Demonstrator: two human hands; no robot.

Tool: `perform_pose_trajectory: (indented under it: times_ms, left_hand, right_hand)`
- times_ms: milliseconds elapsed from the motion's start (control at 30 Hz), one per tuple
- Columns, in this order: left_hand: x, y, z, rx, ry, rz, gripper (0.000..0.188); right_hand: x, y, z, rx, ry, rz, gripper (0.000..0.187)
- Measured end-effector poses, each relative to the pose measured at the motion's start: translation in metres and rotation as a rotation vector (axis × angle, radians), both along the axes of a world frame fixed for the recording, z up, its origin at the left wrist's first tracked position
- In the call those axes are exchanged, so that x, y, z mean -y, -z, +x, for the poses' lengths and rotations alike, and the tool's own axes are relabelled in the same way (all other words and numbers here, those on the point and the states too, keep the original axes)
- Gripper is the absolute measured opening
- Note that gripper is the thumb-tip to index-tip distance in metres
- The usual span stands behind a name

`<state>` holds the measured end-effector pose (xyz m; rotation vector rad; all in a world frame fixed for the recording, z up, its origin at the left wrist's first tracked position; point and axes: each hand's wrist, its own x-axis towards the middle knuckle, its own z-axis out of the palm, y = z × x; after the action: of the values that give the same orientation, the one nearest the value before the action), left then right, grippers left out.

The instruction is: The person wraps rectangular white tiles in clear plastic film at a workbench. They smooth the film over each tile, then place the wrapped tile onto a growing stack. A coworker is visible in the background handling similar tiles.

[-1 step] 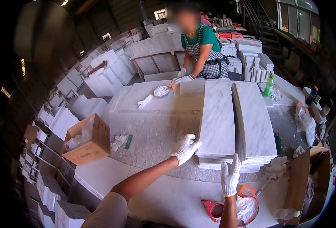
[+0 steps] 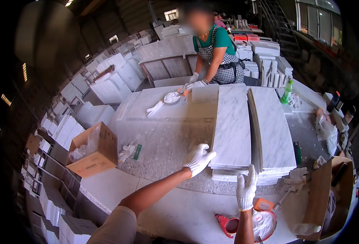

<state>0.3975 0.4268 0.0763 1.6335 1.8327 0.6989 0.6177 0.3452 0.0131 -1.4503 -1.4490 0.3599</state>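
Note:
Two stacks of white, grey-veined marble slabs lie side by side on the worktable, a left stack (image 2: 231, 126) and a right stack (image 2: 272, 130). My left hand (image 2: 199, 160), in a white knit glove, is at the near left edge of the left stack, thumb and fingers apart. My gloved right hand (image 2: 246, 189) is at the stacks' front edge near the gap between them, fingers stretched up and thumb apart. Neither hand holds anything. Whether the fingertips touch the slabs, I cannot tell. Beside my right wrist are a bowl of white paste (image 2: 264, 223) and a red tape dispenser (image 2: 228, 225).
Across the table stands a co-worker (image 2: 218, 57) with gloved hands near a paste-filled dish (image 2: 172, 97). A cardboard box (image 2: 93, 150) sits at left, another open box (image 2: 324, 199) at right. Loose gloves (image 2: 296, 179), a scraper (image 2: 283, 200) and a green bottle (image 2: 287, 92) lie or stand around.

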Motion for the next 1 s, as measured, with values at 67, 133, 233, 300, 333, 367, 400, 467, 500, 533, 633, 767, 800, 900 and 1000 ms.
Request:
perform_pose_trajectory:
  times_ms: [67, 133, 233, 300, 333, 367, 400, 467, 500, 533, 633, 767, 800, 900, 1000]
  left_hand:
    - [-0.004, -0.005, 0.009, 0.037, -0.002, -0.092, 0.07]
    - [-0.008, -0.003, 0.015, 0.034, 0.0, -0.049, 0.069]
    - [-0.024, 0.006, 0.014, 0.112, 0.048, -0.06, 0.064]
    - [-0.031, 0.014, 0.01, 0.156, 0.048, -0.092, 0.064]
    - [-0.037, 0.014, 0.005, 0.162, 0.055, -0.184, 0.064]
    - [-0.038, 0.016, 0.0, 0.136, 0.02, -0.191, 0.065]
    - [-0.041, 0.009, 0.005, 0.113, 0.006, -0.2, 0.066]
    - [-0.041, -0.003, 0.001, 0.117, -0.044, -0.231, 0.066]
    - [-0.045, -0.001, -0.003, 0.276, 0.004, -0.283, 0.07]
    - [-0.049, 0.004, -0.01, 0.435, 0.046, -0.336, 0.075]
    - [-0.061, 0.009, -0.02, 0.702, 0.105, -0.534, 0.06]
    - [-0.07, 0.006, -0.017, 0.645, 0.076, -0.542, 0.055]
    - [-0.071, 0.005, -0.013, 0.616, 0.068, -0.508, 0.054]
    - [-0.069, 0.014, -0.014, 0.636, 0.028, -0.399, 0.045]
    - [-0.067, 0.035, -0.009, 0.806, -0.06, -0.323, 0.039]
  right_hand:
    - [0.005, -0.014, -0.002, -0.172, -0.02, -0.158, 0.062]
    - [0.002, -0.013, -0.001, -0.169, -0.005, -0.143, 0.06]
    - [-0.004, -0.01, -0.001, -0.135, 0.069, -0.069, 0.057]
    - [-0.001, -0.022, -0.005, -0.114, 0.037, -0.071, 0.056]
    - [0.0, -0.027, -0.006, -0.105, 0.023, -0.073, 0.055]
    - [0.0, -0.026, -0.01, -0.053, 0.007, -0.102, 0.057]
    - [-0.001, -0.019, -0.012, -0.007, 0.019, -0.096, 0.06]
    - [0.008, -0.025, -0.026, -0.042, -0.014, -0.147, 0.061]
    - [0.008, -0.025, -0.028, 0.003, -0.008, -0.046, 0.062]
    - [0.006, -0.016, -0.029, 0.026, -0.01, 0.042, 0.063]
    - [0.007, -0.016, -0.025, -0.025, -0.029, -0.027, 0.063]
    - [0.004, -0.017, -0.02, -0.085, -0.058, -0.034, 0.058]
    - [0.004, -0.018, -0.019, -0.094, -0.064, -0.061, 0.056]
    - [0.004, -0.014, -0.025, -0.283, -0.061, -0.087, 0.049]
    - [0.002, -0.006, -0.037, -0.393, -0.059, -0.142, 0.051]
